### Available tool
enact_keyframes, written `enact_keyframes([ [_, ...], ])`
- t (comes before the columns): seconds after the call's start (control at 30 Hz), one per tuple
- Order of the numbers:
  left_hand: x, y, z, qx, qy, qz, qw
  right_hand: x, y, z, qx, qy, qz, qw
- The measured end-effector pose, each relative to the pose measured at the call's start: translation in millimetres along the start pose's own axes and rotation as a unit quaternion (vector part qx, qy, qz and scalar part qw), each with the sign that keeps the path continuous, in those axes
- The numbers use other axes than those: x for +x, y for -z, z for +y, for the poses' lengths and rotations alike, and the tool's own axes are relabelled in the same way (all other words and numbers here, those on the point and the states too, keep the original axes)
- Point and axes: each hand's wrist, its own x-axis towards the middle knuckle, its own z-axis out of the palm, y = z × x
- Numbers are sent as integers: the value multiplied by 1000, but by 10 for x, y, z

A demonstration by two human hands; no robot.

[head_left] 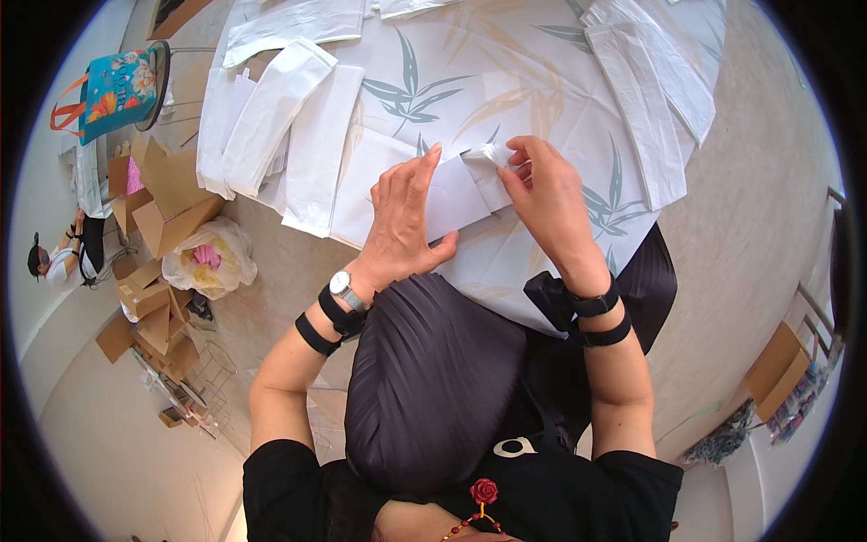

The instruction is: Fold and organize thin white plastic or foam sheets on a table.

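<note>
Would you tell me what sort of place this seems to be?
Probably a small workroom or storeroom, though I can't be certain: opened cardboard boxes are heaped on the floor, and folded white bundles lie on a leaf-print tablecloth.

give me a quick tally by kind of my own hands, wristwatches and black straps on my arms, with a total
Hands, left and right: 2
Wristwatch, left side: 1
Black straps, two each side: 4
Total: 7
</note>
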Motion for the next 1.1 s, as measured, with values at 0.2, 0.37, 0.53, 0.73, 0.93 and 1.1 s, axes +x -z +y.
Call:
enact_keyframes([
  [0.2,-9,3,4,3,10,-7,1000,-91,63,-86,-50,7,-4,999],
  [0.37,-1,4,17,2,5,-4,1000,-123,-7,-40,-89,-5,-9,996],
  [0.53,-6,-5,8,3,5,0,1000,-132,-91,-4,-66,-12,14,998],
  [0.73,-12,-9,1,3,5,0,1000,-152,-144,6,-56,37,61,996],
  [0.93,-17,-10,2,3,6,2,1000,-154,-162,18,-17,52,73,996],
  [1.1,-13,-16,3,6,4,3,1000,-161,-155,0,-35,87,80,992],
])
